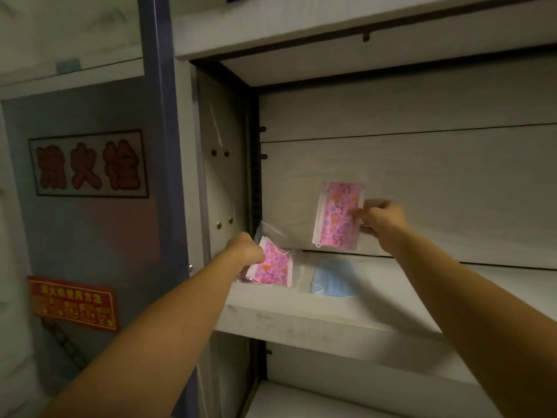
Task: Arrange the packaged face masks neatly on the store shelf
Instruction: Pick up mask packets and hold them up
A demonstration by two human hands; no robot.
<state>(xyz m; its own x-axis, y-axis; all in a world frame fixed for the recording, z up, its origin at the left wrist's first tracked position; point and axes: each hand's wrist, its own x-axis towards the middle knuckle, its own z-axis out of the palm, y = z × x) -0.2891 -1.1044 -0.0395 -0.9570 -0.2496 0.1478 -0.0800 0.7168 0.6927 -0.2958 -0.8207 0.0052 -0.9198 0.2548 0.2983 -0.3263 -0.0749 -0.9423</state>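
Room to move is wide on the pale wooden shelf: its right part is bare, and the back wall and the left side wall close it in. Its front edge runs below our arms. We hold our two hands apart. Our left hand has its fingers curled round a pink flowered face mask in a clear plastic bag, which lies at the far left of the shelf, close to the side wall. The bag's clear top sticks up past the hand. Our right hand pinches a second pink flowered face mask in a clear bag by its right edge. This one hangs upright in the air, above the shelf and near the back wall. A light blue face mask in a clear bag lies flat on the shelf between our arms, just beside the first pink one. Another pale shelf board sits above. To the left stands a grey cabinet door with a white sign with big red letters and a red sticker with yellow letters lower down.
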